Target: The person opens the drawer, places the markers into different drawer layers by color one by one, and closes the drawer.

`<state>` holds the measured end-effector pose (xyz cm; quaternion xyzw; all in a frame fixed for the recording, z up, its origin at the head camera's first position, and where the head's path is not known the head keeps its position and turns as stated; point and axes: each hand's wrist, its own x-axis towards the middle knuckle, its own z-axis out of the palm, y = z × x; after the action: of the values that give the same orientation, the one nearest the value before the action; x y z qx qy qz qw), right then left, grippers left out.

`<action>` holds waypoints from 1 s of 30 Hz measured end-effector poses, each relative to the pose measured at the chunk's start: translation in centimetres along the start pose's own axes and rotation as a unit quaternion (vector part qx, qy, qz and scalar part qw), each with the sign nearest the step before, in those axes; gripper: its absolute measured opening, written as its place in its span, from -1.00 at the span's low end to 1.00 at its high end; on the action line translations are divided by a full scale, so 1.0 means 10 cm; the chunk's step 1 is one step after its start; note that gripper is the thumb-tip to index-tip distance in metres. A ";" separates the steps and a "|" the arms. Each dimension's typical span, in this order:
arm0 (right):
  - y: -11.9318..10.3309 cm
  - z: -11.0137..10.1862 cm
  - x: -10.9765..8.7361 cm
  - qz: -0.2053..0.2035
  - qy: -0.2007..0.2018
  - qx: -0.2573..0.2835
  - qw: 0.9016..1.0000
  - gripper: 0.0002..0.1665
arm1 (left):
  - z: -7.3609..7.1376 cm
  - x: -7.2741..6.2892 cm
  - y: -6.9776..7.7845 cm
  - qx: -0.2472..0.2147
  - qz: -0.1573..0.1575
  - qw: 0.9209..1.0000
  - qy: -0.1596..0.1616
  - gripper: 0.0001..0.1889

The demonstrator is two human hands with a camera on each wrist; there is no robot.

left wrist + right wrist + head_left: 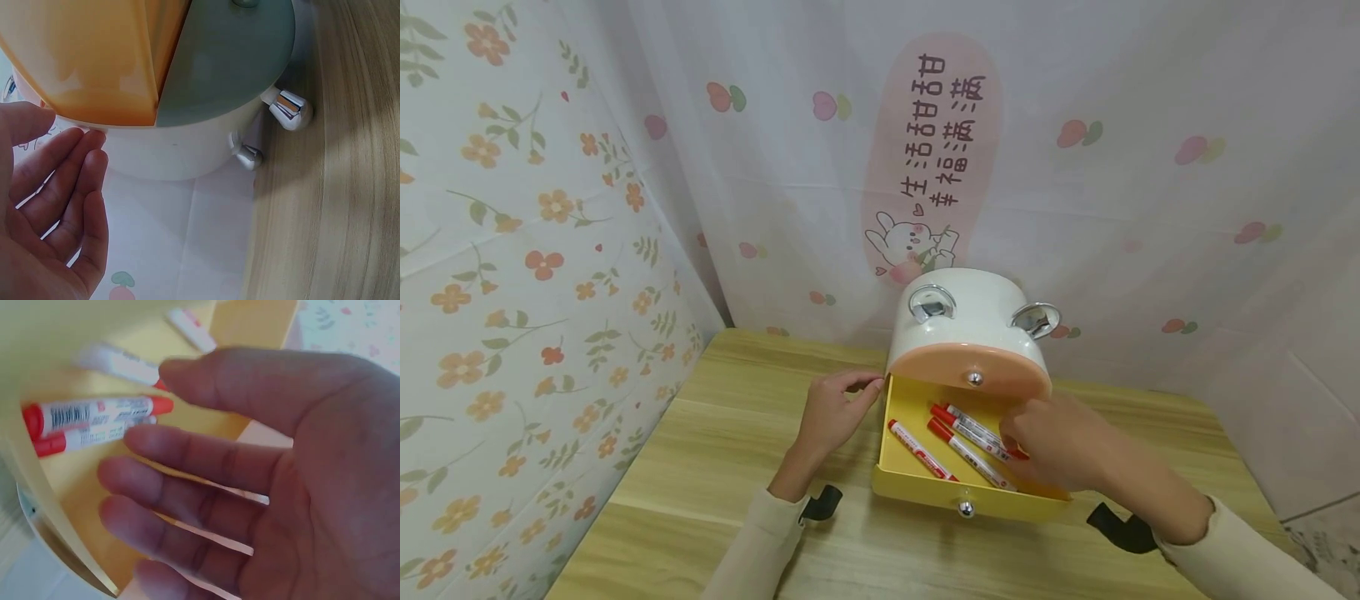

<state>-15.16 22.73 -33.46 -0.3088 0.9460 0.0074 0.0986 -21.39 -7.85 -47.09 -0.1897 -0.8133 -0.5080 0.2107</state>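
A white rounded mini cabinet (958,304) stands at the back of the table, its yellow drawer (917,487) pulled out. Inside lie several red-and-white markers (922,451), and the right wrist view shows a marker (100,415) with a barcode. My right hand (1060,442) reaches into the drawer over the right ends of the markers. Thumb and fingers are spread apart there, with nothing between them. Beside the cabinet's left side is my left hand (841,408), its fingertips touching near the drawer's edge, fingers loosely bent in the left wrist view.
Above the open drawer is an orange drawer front (940,362) with a silver knob (974,378). Chrome ear-like pieces (932,303) stick up from the cabinet. Printed curtains (790,192) hang behind and at the left of the wooden table (677,467).
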 end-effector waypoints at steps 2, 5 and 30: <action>-0.01 0.04 -0.05 0.001 0.022 0.001 1.000 -0.69 | 0.00 0.00 0.00 0.001 -0.002 1.000 -0.001 -0.88; -0.04 0.08 -0.12 0.004 0.055 -0.009 0.998 -0.69 | 0.00 -0.01 0.00 0.002 -0.006 1.000 -0.003 -0.88; -0.53 0.63 -0.59 0.014 0.366 0.073 0.928 -0.58 | -0.01 0.00 -0.01 -0.006 0.005 1.000 -0.003 -0.89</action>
<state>-6.31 22.35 -38.28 -0.2690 0.9184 -0.1740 -0.2320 -21.44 -7.99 -47.12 -0.1965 -0.8097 -0.5115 0.2101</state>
